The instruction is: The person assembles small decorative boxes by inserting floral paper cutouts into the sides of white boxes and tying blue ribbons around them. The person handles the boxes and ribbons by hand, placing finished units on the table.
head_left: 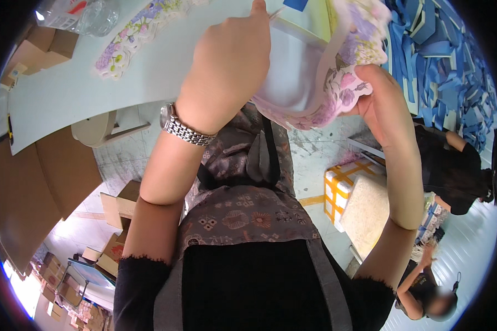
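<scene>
My right hand pinches a scalloped paper strip printed with purple, pink and yellow flowers, thumb on top and fingers beneath. The strip curves into a loop at the table's near edge, its plain pale side facing inward. To its left, my left hand is held over the table, back of the hand up, a metal watch on the wrist. Its index finger stretches toward the top edge and the other fingers curl out of sight. Something thin and whitish shows beside its fingertips, too small to name. Another floral strip lies flat at the left.
The pale table has clear plastic packaging and a cardboard box at far left. Many blue strips pile up at right. A taped white foam box stands on the floor. Two other people are at right.
</scene>
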A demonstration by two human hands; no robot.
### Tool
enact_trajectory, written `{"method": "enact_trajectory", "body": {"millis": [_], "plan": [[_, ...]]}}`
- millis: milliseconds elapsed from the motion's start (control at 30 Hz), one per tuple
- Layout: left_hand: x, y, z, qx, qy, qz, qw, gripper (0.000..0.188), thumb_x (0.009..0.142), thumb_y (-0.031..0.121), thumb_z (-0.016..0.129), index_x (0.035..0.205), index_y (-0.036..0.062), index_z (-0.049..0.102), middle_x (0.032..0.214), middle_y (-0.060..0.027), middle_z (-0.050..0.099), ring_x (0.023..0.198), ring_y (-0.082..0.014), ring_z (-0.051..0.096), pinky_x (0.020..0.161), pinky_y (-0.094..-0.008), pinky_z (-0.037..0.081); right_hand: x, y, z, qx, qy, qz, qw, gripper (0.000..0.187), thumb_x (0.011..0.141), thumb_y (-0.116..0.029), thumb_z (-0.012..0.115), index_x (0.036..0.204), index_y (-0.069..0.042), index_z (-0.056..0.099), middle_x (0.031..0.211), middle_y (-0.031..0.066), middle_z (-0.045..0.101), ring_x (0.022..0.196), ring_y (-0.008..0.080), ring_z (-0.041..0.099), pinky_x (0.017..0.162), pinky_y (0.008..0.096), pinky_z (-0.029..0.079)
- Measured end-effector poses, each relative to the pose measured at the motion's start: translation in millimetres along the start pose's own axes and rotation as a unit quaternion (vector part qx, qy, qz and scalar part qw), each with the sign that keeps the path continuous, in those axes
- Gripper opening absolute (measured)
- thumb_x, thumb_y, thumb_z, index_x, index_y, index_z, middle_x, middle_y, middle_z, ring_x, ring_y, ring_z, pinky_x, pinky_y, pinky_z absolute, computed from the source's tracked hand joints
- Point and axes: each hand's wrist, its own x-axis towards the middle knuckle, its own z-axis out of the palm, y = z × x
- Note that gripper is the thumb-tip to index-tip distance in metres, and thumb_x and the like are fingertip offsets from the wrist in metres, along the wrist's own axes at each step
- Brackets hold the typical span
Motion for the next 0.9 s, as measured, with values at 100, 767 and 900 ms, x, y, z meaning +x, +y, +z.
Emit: {"method": "enact_trajectory", "body": {"millis": [100,767,900], "plan": [[-1.9,-1.3,1.7,-0.03,0.049,0.032,0.998,0.043,0.082,0.002,0.043,0.123,-0.0103,0.046,0.063,-0.0166,0.06,0.059,-0.0317,0.061,0.055,-0.0388,0.05,-1.7,10.5,-13.1,-0.042,0.011,0.028,0.999,0.031,0.09,-0.025,0.047,0.091,0.005,0.055,0.089,0.0143,0.06,0.079,0.0227,0.066,0.063,0.0326,0.056],[-55.9,12.7,40.6,-0.009,0.228,0.333,0.915,0.022,0.064,0.015,0.064,0.086,0.0172,0.064,0.071,0.0035,0.048,0.085,-0.0124,0.054,0.103,-0.0543,0.037,12.8,-28.9,24.9,-0.482,-0.267,0.156,0.82,0.039,0.083,-0.024,0.042,0.066,0.005,0.062,0.057,0.0132,0.063,0.046,0.0177,0.059,0.048,0.03,0.049],[-48.5,11.5,44.8,-0.037,0.213,0.37,0.904,0.007,0.057,0.013,0.06,0.064,0.0117,0.059,0.07,0.0025,0.05,0.08,-0.0142,0.053,0.103,-0.052,0.038,17.0,-33.3,20.7,-0.516,-0.267,0.183,0.793,0.041,0.082,-0.028,0.041,0.064,0.002,0.063,0.059,0.0123,0.065,0.046,0.0149,0.058,0.045,0.0282,0.047]]}}
